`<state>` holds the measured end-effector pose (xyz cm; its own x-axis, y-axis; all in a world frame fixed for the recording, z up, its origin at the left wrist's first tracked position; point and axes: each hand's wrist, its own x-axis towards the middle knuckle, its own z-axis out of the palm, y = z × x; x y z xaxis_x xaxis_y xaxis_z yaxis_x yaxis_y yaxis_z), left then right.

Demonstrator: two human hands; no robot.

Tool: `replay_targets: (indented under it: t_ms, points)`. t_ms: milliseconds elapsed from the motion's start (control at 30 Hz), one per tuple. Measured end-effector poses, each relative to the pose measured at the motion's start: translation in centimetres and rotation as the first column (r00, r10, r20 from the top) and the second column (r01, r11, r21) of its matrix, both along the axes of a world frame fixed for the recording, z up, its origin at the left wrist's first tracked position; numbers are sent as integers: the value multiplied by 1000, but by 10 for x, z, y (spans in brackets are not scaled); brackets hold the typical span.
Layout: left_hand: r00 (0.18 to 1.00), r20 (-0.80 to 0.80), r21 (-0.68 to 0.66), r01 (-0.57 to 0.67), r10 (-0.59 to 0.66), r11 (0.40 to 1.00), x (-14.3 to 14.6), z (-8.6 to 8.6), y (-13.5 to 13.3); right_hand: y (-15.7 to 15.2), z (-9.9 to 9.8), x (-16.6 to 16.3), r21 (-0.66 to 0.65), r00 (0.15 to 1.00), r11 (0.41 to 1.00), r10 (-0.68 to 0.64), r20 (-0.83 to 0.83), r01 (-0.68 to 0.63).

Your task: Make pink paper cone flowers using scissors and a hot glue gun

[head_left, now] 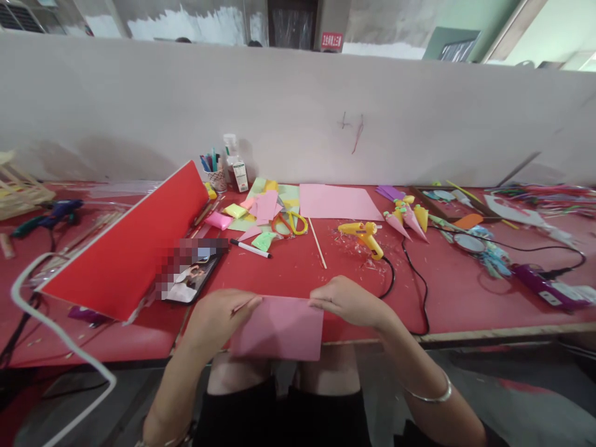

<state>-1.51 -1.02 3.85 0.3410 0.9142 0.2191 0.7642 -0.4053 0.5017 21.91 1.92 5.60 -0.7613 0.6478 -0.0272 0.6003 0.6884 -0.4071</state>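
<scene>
I hold a pink paper sheet (279, 328) over the table's front edge, above my lap. My left hand (218, 320) pinches its upper left corner. My right hand (347, 301) pinches its upper right corner, with a bracelet on that wrist. Both hands are closed on the paper. Further back on the red table (288, 267) lie a yellow glue gun (363, 236), yellow-handled scissors (291, 223) and a thin wooden stick (317, 243).
A red board (130, 248) leans at the left beside a phone (193, 270). A larger pink sheet (338, 202), coloured paper scraps, paper cones (407, 218), a marker (250, 248), a pen cup (215, 174) and cables (414, 279) lie about. A white partition (298, 112) stands behind.
</scene>
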Motion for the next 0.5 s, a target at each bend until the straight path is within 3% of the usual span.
replay_targets:
  t_ms: [67, 133, 200, 233, 333, 500]
  points:
    - [994, -79, 233, -50, 70, 971, 11, -2, 0, -3, -2, -5, 79, 995, 996, -51, 80, 45]
    - [990, -139, 393, 24, 33, 919, 24, -5, -1, -5, -4, -12, 110, 992, 993, -54, 111, 42]
    - [971, -206, 432, 202, -122, 879, 37, -6, -3, -7, -3, -18, 81, 998, 997, -19, 65, 14]
    - [969, -217, 450, 207, -118, 868, 42, -7, -4, -6, -2, -20, 56, 1000, 998, 2, 12, -3]
    - [981, -182, 510, 152, -67, 847, 48, -8, -7, -5, 3, -22, -49, 979, 998, 17, -201, -27]
    - [998, -56, 559, 26, 7, 829, 53, -6, -11, -6, 3, -23, -186, 887, 978, -163, -433, 89]
